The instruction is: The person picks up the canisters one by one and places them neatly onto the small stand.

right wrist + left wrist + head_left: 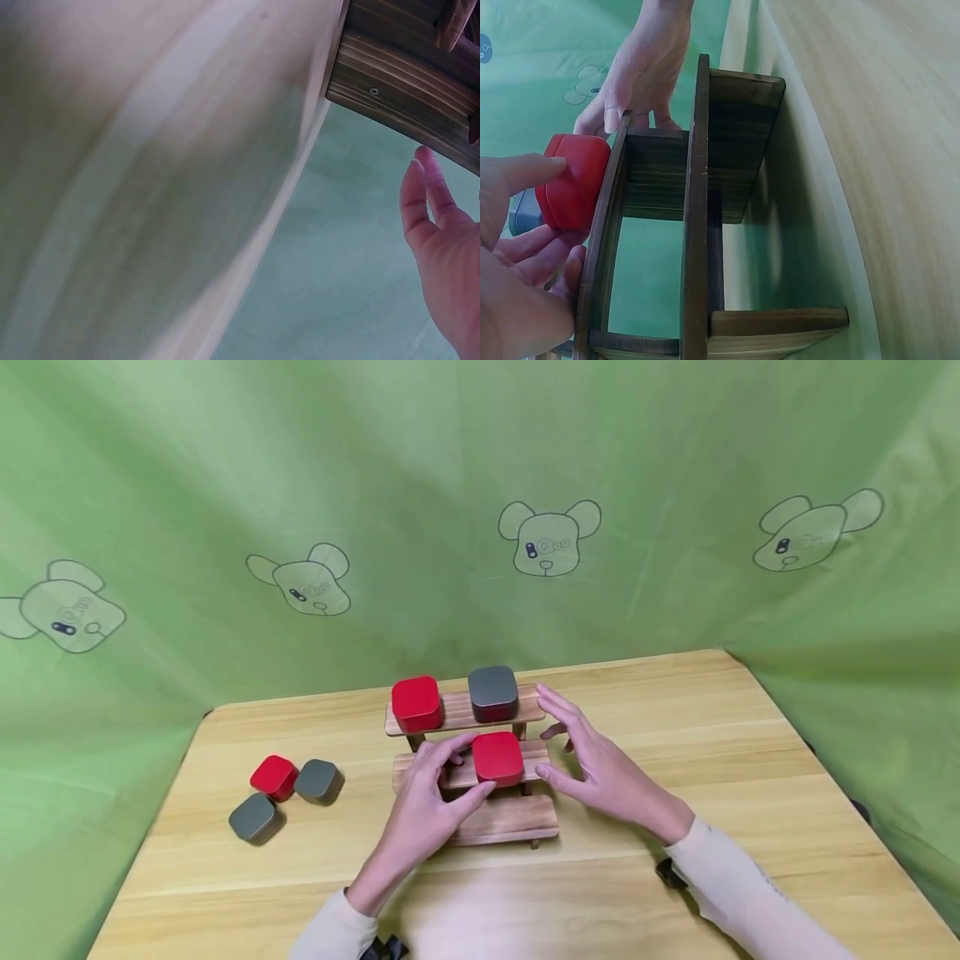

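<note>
The left hand pinches a red, round-cornered box. The right hand, spread, flanks the rack's right edge near a grey box.

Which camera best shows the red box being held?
The head view: the red box shows nearly its whole top. The left wrist view shows it partly behind the left hand; the right wrist view, none of it.

Right sleeve: we wear it pale, faintly marked
Left sleeve: equally pale
Black wrist fitting: small, blocky, at our right sleeve's cuff
</note>
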The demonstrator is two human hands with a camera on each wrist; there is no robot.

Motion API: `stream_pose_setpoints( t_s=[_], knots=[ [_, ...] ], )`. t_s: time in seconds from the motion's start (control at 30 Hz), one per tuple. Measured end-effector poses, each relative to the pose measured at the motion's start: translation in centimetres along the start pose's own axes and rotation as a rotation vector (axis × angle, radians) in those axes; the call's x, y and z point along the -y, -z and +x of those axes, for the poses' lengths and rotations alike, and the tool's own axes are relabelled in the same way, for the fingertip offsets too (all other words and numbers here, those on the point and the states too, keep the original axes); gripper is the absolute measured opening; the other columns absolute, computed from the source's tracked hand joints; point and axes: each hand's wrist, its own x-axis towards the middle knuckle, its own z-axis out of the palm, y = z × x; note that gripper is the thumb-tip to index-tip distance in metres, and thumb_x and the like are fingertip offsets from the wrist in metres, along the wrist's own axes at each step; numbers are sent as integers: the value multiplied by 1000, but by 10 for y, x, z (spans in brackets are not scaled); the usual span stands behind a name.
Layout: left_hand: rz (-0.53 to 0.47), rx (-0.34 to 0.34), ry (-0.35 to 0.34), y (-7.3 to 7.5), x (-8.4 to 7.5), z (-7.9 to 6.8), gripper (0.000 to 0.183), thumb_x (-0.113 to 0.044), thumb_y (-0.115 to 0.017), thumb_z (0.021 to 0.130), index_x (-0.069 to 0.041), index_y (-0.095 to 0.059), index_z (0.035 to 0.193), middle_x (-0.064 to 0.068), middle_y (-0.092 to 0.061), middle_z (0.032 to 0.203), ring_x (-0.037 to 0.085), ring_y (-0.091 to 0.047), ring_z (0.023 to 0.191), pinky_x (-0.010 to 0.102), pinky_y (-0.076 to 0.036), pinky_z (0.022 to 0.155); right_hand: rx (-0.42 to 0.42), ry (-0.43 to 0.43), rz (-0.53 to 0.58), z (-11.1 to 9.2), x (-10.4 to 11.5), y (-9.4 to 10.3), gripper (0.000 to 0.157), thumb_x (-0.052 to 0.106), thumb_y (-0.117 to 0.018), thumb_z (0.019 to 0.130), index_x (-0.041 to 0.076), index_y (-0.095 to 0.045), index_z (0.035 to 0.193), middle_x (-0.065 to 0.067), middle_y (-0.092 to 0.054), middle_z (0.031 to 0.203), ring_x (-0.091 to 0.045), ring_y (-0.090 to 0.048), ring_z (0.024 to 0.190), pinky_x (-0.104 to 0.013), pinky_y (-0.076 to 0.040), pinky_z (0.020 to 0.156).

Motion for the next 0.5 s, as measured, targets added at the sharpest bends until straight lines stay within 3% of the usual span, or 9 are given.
stream_pose_setpoints(
  t_s=[0.1, 0.3, 0.5],
  knots=[
    [5, 0, -4, 0, 0, 1, 60, -13, -92, 90, -13, -69, 146, 5, -65, 116, 21, -56, 108, 36, -48, 83, 1, 0, -4, 0, 0, -1, 94, 30, -76, 103, 28, -17, 175, 2, -13, 182, -20, -62, 128, -62, -55, 100],
    [17, -7, 4, -1, -1, 3, 60, -12, -93, 89, -13, -70, 144, 5, -64, 114, 22, -54, 102, 34, -46, 79, 1, -9, -19, 0, 1, -1, 94, 32, -75, 103, 29, -15, 176, 4, -13, 182, -28, -44, 153, -67, -42, 112],
    [-1, -14, 15, -3, -2, 4, 59, -12, -93, 88, -14, -70, 142, 7, -62, 113, 24, -56, 95, 32, -48, 77, -1, -9, -19, 1, 2, 0, 94, 31, -76, 103, 29, -16, 175, 4, -14, 182, -27, -48, 149, -67, -45, 111]
  ],
)
